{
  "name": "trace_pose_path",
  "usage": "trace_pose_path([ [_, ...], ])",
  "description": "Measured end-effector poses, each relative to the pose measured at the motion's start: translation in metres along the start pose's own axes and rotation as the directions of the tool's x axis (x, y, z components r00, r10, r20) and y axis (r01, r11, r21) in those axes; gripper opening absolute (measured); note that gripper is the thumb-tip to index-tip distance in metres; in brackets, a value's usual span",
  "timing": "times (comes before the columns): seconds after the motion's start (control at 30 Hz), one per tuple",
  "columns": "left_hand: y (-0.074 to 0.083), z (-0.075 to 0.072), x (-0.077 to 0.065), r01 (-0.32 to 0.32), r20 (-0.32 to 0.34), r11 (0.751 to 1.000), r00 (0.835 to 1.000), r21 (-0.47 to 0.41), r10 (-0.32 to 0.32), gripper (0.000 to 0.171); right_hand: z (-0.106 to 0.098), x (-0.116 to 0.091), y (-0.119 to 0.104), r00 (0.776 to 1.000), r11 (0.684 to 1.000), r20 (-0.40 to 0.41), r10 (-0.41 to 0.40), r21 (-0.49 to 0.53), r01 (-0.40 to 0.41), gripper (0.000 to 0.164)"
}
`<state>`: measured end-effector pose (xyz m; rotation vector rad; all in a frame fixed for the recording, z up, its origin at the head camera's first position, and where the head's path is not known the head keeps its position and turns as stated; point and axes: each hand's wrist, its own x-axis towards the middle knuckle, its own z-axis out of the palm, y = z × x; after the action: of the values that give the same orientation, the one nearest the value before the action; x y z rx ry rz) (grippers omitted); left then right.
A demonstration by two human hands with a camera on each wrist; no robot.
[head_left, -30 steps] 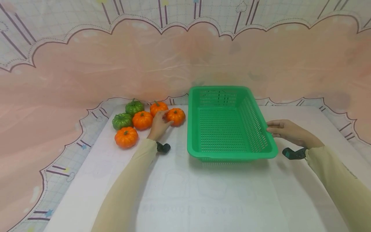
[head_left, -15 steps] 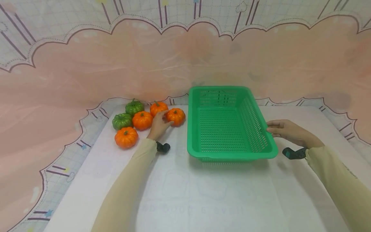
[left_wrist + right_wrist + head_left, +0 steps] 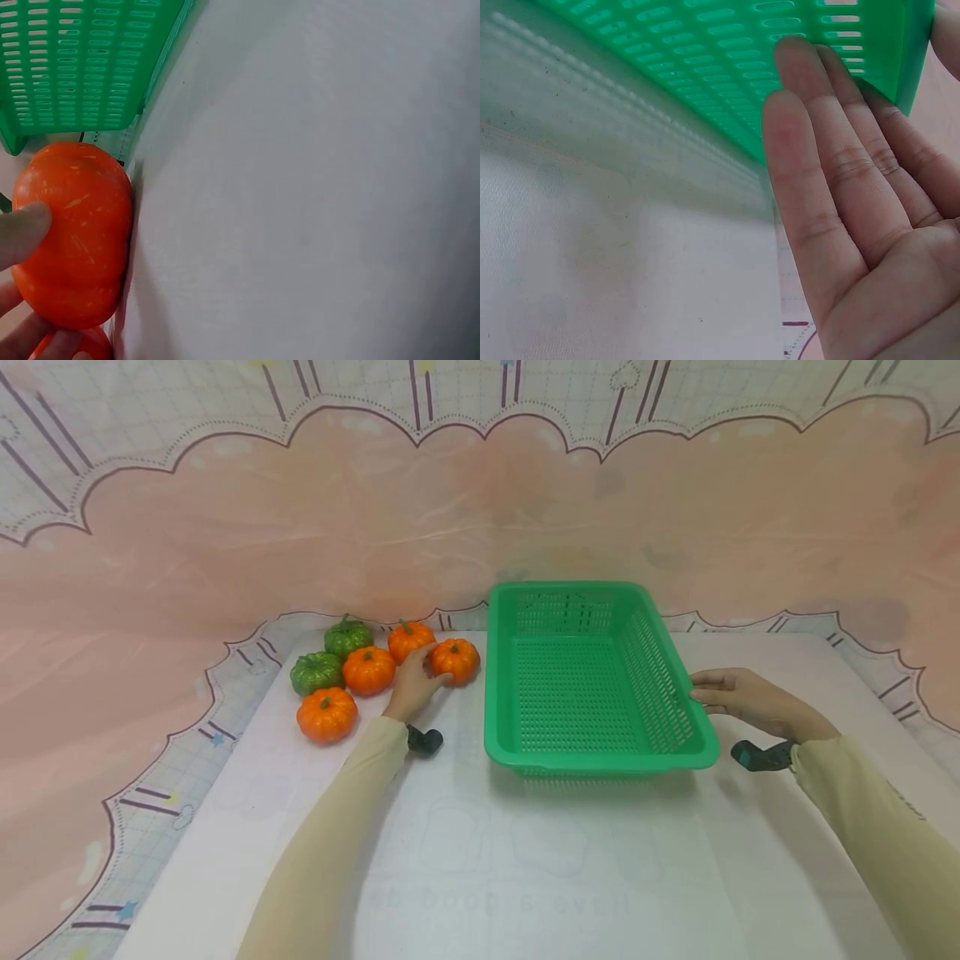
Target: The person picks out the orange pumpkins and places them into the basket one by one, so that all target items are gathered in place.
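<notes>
Supporting table [image 3: 555,877]: white, broad open room on the near side; basket and pumpkins sit toward its far half
Green basket [image 3: 600,764]: right of centre; its raised rim is the edge to clear, while the wide top seems to allow entry from above
Right hand [image 3: 757,702]: fingers straight, touching the basket's outer right wall below the rim, probably to steady it
Left hand [image 3: 412,681]: thumb and fingers curved round one orange pumpkin [image 3: 454,662], likely gripping its sides
Gripped pumpkin: just left of the basket, a narrow gap between
Other orange pumpkins [image 3: 327,716]: three, left of it, the far one partly behind the hand
Green pumpkins [image 3: 317,674]: two, farthest left, near the table's left edge
</notes>
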<state>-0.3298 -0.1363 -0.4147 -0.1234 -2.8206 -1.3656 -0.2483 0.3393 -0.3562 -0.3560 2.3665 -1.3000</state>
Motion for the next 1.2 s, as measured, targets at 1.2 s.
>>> trace_pose_path([
  [1.2, -0.011, -0.001, 0.002, -0.023, 0.073, 0.999, 0.997, -0.041, 0.026, 0.073, 0.000, 0.001, 0.001, 1.000, 0.998, 0.014, -0.008, 0.054, 0.007, 0.055],
])
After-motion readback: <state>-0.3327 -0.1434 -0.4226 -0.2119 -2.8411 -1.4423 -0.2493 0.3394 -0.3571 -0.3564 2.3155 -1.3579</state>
